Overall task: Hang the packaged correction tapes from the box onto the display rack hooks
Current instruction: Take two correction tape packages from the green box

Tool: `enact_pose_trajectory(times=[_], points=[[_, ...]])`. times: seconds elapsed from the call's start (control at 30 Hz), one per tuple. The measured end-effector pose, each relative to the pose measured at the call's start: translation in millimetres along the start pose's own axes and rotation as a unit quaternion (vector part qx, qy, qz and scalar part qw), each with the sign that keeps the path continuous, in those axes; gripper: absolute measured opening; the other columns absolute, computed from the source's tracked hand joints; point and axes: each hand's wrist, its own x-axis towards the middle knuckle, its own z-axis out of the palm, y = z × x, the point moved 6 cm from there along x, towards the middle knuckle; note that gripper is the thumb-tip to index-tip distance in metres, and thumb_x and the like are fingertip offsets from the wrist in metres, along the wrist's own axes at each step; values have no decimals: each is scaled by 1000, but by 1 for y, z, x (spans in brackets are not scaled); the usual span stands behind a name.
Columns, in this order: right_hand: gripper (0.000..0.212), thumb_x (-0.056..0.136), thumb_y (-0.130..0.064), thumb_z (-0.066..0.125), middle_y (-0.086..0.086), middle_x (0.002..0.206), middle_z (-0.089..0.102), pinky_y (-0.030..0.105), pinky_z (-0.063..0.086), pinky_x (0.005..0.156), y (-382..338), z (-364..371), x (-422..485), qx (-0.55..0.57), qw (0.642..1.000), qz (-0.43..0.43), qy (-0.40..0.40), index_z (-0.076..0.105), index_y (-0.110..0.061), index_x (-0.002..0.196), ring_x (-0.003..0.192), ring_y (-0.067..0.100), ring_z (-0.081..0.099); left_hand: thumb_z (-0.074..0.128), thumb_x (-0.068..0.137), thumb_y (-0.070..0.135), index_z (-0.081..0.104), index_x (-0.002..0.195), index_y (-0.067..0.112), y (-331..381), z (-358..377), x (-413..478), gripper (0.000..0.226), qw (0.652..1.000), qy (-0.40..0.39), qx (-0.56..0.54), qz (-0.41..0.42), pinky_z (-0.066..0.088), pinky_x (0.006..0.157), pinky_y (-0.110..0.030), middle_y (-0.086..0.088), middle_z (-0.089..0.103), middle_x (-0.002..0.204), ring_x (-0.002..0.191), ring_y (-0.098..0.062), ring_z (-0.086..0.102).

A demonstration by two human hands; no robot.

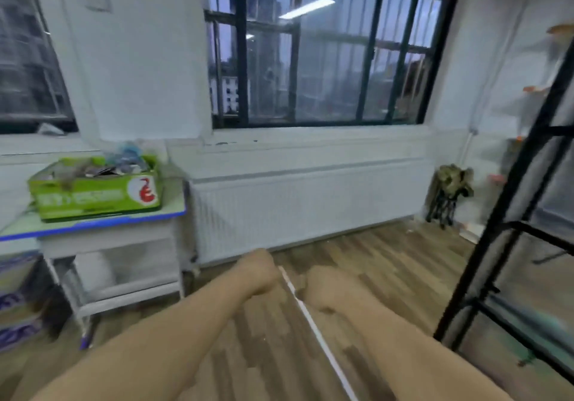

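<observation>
The view is motion-blurred. A green cardboard box (93,197) stands on a small table at the left, heaped with packaged items (124,164) too smeared to tell apart. The black display rack (509,211) rises along the right edge, with a few orange blurs hanging behind it. My left hand (259,273) and right hand (326,292) are low in the middle, close together over the floor, well away from both box and rack. Their fingers point away from the camera and are hidden. A thin white line (310,323) runs between the hands toward the bottom edge.
The box's table (93,229) has a blue-edged top and a white frame. A white radiator (310,208) spans the wall under a barred window. A dark bundle (453,186) sits in the far right corner. Stacked cartons (15,301) stand at the left edge. The floor is wood plank.
</observation>
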Motion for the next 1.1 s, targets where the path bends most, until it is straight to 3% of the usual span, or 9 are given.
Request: enact_pose_trajectory(times=[0.07,0.17,0.3,0.5,0.6,0.73,0.87,0.97,1.1], points=[[19,88,-25,51,13,107,65,23,40,61,-62,-5,35,-35,998,-45,1,62,-10,89,99,26,64,50,92,28,65,104,8,-60,-31,15,28,998,36,-25,-35,46,81,-27,-11,65,110,106,-27,61],[30,92,-25,46,12,118,61,26,41,73,-135,-13,85,-65,992,-102,24,61,-7,110,102,25,59,51,90,27,65,110,5,-139,-62,32,33,992,59,-48,-104,48,88,-29,-14,65,116,109,-29,61],[49,94,-45,46,11,129,56,32,44,89,-233,-11,171,-80,981,-175,16,54,-8,125,113,27,55,48,93,21,64,110,0,-235,-104,58,32,980,76,-53,-179,47,88,-32,-21,63,118,112,-32,59],[38,92,-42,50,13,98,64,29,44,74,-372,-24,303,-126,955,-266,-26,63,-5,93,95,29,63,49,88,21,64,109,1,-357,-187,133,32,944,126,-71,-295,50,86,-33,-16,66,113,106,-30,62],[37,93,-45,49,10,84,61,31,45,71,-434,-47,366,-133,946,-296,-16,57,-9,85,75,27,56,46,91,19,64,108,1,-400,-228,170,31,934,147,-73,-316,50,84,-33,-15,66,110,105,-30,62],[41,94,-38,50,8,68,59,26,46,62,-503,-60,425,-130,938,-321,-27,48,-11,62,63,23,57,46,93,20,61,89,2,-457,-269,206,23,922,147,-62,-353,48,76,-35,-13,60,86,91,-29,60],[44,94,-40,51,5,56,55,25,45,59,-571,-53,479,-138,930,-338,-50,50,-12,60,54,21,57,49,95,26,56,82,6,-529,-299,249,25,912,159,-68,-372,45,73,-33,-15,61,92,88,-27,59],[48,94,-44,49,4,52,51,31,52,72,-618,-46,522,-165,925,-340,-46,50,-11,58,59,25,58,48,94,24,59,86,0,-578,-320,286,28,914,161,-72,-365,49,79,-35,-22,65,108,102,-32,62],[41,95,-42,47,9,72,57,28,42,63,-670,-46,586,-160,935,-313,-40,53,-9,72,76,24,54,49,93,20,61,93,2,-649,-349,345,22,921,164,-81,-344,49,81,-36,-23,62,117,111,-33,59]])
